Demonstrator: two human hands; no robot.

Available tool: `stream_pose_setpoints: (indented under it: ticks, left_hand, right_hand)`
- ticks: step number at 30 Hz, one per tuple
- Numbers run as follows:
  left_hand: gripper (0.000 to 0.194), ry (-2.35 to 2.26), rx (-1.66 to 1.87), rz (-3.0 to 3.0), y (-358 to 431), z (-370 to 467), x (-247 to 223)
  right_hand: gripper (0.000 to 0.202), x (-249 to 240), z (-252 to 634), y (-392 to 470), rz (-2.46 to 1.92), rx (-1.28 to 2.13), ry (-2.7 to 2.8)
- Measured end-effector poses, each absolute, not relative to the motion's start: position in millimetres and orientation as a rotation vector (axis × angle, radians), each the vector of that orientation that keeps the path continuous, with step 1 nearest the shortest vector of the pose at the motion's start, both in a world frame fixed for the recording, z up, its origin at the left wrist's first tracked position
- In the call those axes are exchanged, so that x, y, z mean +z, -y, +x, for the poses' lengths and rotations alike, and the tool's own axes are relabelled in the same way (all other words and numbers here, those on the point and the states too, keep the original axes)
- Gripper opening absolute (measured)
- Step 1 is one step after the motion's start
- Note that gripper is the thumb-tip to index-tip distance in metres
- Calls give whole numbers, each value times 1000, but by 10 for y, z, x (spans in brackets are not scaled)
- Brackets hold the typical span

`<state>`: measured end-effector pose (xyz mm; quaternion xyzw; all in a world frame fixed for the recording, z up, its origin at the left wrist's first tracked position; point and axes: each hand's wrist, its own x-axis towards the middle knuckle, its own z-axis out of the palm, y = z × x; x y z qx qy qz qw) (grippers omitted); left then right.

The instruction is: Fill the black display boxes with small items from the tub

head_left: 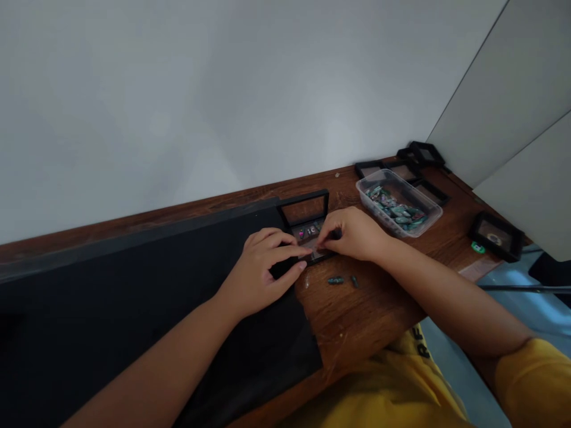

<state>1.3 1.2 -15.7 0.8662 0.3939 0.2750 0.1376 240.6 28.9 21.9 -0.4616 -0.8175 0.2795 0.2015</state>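
Observation:
A small black hinged display case (pixel 304 208) stands open on the wooden table, its framed lid tilted up and its lower half lying flat. Little pink and pale pieces (pixel 307 232) lie in the lower half, near the hinge. My left hand (pixel 265 267) reaches in from the left, fingers stretched out, its index finger over the lower half and thumb at the front edge. Fingertips of my right hand (pixel 350 235) are pinched together over the right side of the case; what they hold is hidden. Two slim blue-green shell-like pieces (pixel 335 280) lie just in front.
A clear plastic tub (pixel 428 223) of many blue-green pieces stands to the right. Several black cases (pixel 426 153) lie behind it, and another case (pixel 495 235) sits near the right table edge. A black mat (pixel 134 285) covers the left side. A white wall (pixel 178 107) rises behind.

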Motion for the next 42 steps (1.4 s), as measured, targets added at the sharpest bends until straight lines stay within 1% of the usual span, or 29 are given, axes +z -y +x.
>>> stream_pose_setpoints:
  ticks: [6, 12, 18, 28, 32, 35, 37, 39, 42]
  left_hand:
    - [26, -1102, 759, 2547, -13, 16, -192]
    - [28, -1116, 761, 2571, -21, 9, -179]
    - [30, -1202, 770, 2551, -27, 22, -174]
    - [28, -1220, 825, 2518, -41, 23, -189]
    - [27, -1197, 854, 2506, -41, 27, -190]
    - [27, -1193, 855, 2493, -42, 30, -189]
    - [27, -1192, 852, 2484, -45, 32, -187]
    - [27, -1183, 850, 2479, -49, 33, -186]
    - [27, -1161, 861, 2476, -54, 33, -189]
  right_hand:
    - [16, 283, 2401, -263, -1308, 820, 2327]
    - [13, 325, 2428, -244, -1304, 877, 2364]
    - [17, 341, 2468, -240, -1253, 863, 2414]
    - [16, 386, 2502, -242, -1173, 886, 2513]
    - [21, 367, 2508, -252, -1146, 882, 2522]
    - [25, 343, 2506, -264, -1145, 863, 2521]
    - [24, 323, 2504, -272, -1154, 832, 2528]
    - [22, 303, 2506, -280, -1168, 770, 2543]
    - [26, 285, 2522, -293, -1214, 643, 2554]
